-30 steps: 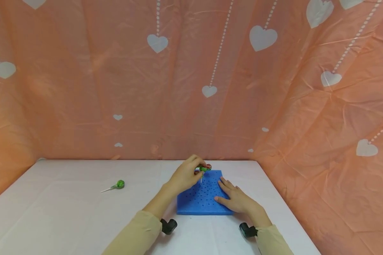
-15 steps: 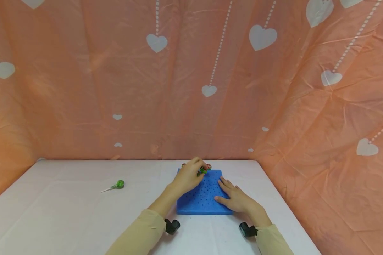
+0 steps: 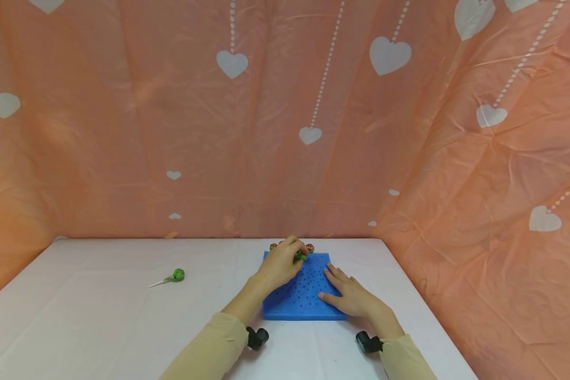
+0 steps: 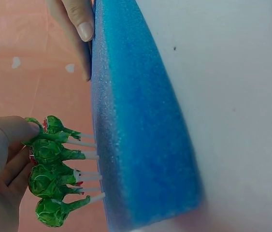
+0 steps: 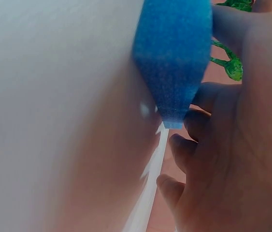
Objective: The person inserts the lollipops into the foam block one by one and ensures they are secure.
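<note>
A blue foam block (image 3: 304,303), dotted with small holes, lies on the table. Over its far part, my left hand (image 3: 279,264) pinches a green-wrapped lollipop (image 4: 53,137) between thumb and fingers. In the left wrist view its white stick points down at the block's top face. Beside it, several green lollipops (image 4: 46,180) stand upright with their sticks in the foam. Red-wrapped lollipops (image 3: 310,248) show along the far edge, partly hidden by my left hand. My right hand (image 3: 356,299) rests on the block's right side with its fingers spread.
Far to the left, another green lollipop (image 3: 178,275) lies on the white tablecloth (image 3: 100,316), stick toward the lower left. An orange curtain (image 3: 266,174) with white hearts hangs behind the table and along its sides. Black wrist cameras (image 3: 258,338) sit below both hands.
My left hand has come down slightly with the green lollipop, and the stick seen above the block earlier is hidden now in the head view. My right hand has stayed put.
</note>
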The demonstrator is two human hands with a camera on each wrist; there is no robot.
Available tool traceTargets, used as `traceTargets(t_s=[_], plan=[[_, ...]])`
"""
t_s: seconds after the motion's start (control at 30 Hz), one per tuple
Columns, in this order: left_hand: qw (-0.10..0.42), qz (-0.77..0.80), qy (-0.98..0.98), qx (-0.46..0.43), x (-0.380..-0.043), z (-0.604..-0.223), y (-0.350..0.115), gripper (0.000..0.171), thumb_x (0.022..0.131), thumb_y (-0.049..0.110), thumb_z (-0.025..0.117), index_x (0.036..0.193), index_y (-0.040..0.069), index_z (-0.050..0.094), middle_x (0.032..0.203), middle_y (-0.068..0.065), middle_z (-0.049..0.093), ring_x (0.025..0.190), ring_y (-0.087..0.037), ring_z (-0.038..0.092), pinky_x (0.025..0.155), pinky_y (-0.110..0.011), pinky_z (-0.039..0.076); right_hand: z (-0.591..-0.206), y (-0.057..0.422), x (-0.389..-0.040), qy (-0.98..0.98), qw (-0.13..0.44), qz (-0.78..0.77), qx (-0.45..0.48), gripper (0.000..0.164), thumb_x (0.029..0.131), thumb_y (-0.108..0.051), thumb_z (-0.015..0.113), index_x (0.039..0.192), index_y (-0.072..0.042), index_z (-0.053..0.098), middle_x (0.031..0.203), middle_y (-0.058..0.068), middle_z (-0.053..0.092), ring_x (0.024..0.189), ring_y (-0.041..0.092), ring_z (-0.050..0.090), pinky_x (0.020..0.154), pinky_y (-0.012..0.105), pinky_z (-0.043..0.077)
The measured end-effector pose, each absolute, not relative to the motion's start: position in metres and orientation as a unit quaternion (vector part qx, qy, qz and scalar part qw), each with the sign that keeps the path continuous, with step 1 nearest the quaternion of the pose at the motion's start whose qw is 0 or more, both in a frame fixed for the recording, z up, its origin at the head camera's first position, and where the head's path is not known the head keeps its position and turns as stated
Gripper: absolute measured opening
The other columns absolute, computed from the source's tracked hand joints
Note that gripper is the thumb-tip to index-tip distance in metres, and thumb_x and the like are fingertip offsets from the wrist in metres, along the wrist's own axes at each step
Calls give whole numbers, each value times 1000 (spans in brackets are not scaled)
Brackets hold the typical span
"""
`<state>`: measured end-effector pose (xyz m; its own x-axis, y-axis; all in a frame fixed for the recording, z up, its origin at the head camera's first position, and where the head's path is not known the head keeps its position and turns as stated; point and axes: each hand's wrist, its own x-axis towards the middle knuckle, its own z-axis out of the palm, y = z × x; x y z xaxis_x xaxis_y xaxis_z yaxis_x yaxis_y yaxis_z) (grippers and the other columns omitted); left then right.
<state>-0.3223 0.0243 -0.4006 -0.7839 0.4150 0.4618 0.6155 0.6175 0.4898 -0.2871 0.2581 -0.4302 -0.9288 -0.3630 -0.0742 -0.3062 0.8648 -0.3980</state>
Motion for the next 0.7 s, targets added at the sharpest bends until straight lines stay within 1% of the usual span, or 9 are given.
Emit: traceTargets(t_s=[0.23,0.47,0.7], plan=[[152,-314,-891,-291,-325,-404,25,17,94,2,75,111,6,72,118,-7,64,107,-26,68,94,-41,59,-428,257,-285,962,71,-197,-175,82,102,-52,59,162,-4,32,171,17,21,157,40,17,123,66,16],[146,-294,-904,-276,-327,-408,25,16,92,4,77,107,9,73,106,-4,62,95,-23,67,85,-39,60,-428,257,-285,963,67,-196,-174,82,101,-52,60,162,-3,33,171,17,22,157,41,19,123,67,17],[140,-293,-908,-266,-325,-407,24,17,93,6,77,108,11,72,107,-4,63,92,-21,67,86,-38,61,-429,256,-285,964,70,-192,-172,82,102,-52,59,162,-4,32,171,16,21,157,40,17,123,66,16]])
